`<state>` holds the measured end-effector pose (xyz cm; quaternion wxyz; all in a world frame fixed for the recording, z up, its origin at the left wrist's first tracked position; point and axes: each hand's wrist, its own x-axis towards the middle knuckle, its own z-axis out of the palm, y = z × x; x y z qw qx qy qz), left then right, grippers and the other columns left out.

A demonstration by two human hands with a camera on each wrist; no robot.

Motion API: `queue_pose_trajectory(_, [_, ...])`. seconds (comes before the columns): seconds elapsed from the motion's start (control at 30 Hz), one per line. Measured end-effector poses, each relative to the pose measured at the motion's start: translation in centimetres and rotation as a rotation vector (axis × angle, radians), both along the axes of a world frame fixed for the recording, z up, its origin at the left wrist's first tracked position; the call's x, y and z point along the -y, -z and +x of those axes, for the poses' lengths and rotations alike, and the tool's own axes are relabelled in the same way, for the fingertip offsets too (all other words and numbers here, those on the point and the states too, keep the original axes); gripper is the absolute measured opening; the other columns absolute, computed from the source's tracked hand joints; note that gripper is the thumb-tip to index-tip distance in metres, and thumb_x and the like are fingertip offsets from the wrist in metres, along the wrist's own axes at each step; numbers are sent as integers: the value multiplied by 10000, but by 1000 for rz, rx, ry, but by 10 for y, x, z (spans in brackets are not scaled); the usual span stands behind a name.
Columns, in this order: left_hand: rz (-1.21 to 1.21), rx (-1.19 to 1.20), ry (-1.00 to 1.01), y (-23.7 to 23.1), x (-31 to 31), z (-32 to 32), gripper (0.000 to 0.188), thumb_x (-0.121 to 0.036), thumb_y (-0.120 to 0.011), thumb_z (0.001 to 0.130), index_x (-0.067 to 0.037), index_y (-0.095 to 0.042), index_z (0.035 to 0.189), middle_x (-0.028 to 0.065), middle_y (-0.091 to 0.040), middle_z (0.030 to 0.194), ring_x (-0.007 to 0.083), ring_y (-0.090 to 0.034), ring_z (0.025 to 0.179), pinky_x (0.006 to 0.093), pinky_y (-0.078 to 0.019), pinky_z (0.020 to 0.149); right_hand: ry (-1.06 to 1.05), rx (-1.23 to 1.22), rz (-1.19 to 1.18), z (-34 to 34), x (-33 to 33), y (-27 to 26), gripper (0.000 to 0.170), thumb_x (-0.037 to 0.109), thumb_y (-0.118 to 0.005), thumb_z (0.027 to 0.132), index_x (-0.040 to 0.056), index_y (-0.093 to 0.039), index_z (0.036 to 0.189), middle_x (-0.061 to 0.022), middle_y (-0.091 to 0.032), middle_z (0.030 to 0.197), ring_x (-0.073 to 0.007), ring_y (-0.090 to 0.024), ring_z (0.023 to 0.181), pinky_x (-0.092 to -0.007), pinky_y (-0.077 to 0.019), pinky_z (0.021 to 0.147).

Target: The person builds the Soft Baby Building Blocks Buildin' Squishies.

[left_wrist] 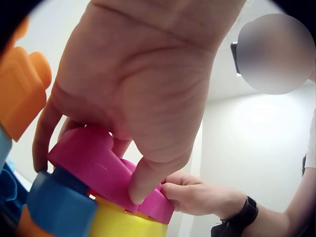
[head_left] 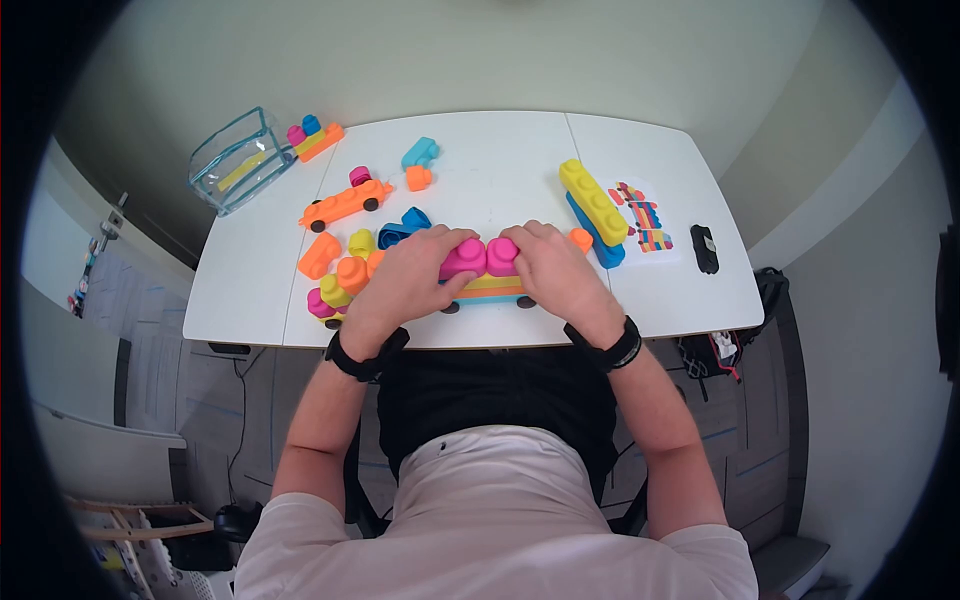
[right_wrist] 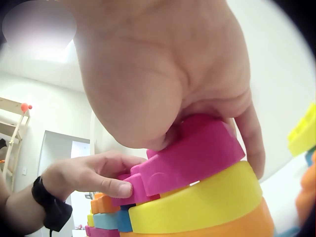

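Two pink bricks lie on top of a layered, wheeled stack at the table's front edge. The left hand [head_left: 415, 275] grips the left pink brick [head_left: 463, 259], thumb on its near side; in the left wrist view this brick [left_wrist: 94, 163] is tilted above a blue brick [left_wrist: 64, 202] and a yellow one [left_wrist: 126, 219]. Around the right pink brick [head_left: 502, 257] curls the right hand [head_left: 562, 270]. In the right wrist view, a narrow gap shows between that pink brick [right_wrist: 197, 158] and the yellow layer [right_wrist: 197, 202]. Orange and light-blue layers [head_left: 490, 297] lie lower.
Left of the hands are an orange car [head_left: 345, 205], a dark blue piece [head_left: 403, 232] and several loose bricks. A clear case [head_left: 240, 165] stands back left. To the right are a long yellow brick [head_left: 593, 202] on a blue one, a picture card [head_left: 650, 240] and a black object [head_left: 705, 250].
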<state>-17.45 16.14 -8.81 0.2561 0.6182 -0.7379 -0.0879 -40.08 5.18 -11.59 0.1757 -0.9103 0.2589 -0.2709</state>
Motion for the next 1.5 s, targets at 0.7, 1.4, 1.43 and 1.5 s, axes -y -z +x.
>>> queue_pose_trajectory(0.7, [112, -54, -84, -3, 3, -9, 371, -361, -708, 1071, -45, -752, 1263, 175, -716, 1024, 376, -701, 940, 439, -556, 855, 45, -139, -74, 0, 2, 5, 232, 182, -630, 1038, 43, -685, 1216, -185, -678, 1147, -387, -709, 1096, -526, -630, 854])
queue_pose_trajectory(1.4, [88, -89, -44, 3, 4, 2, 456, -463, -692, 1065, -57, -761, 1262, 167, -721, 1025, 364, -723, 983, 450, -576, 881, 783, -312, -177, -67, 93, 21, 467, 365, -799, 997, 1, -713, 1276, -202, -769, 1132, -386, -734, 1127, -493, -627, 895])
queue_pose_trajectory(1.43, [68, -84, -42, 5, 4, 2, 455, -463, -693, 1064, -56, -761, 1257, 167, -726, 1033, 364, -727, 989, 451, -578, 883, 725, -322, -44, -68, 102, 25, 494, 347, -811, 990, -4, -706, 1321, -215, -781, 1114, -420, -751, 1088, -498, -621, 895])
queue_pose_trajectory(1.5, [50, -78, -38, 4, 4, 2, 453, -462, -694, 1062, -56, -762, 1252, 167, -731, 1040, 365, -731, 995, 451, -579, 885, 675, -139, 20, -59, 96, 13, 460, 336, -819, 986, -15, -709, 1264, -219, -774, 1091, -416, -741, 1103, -502, -624, 884])
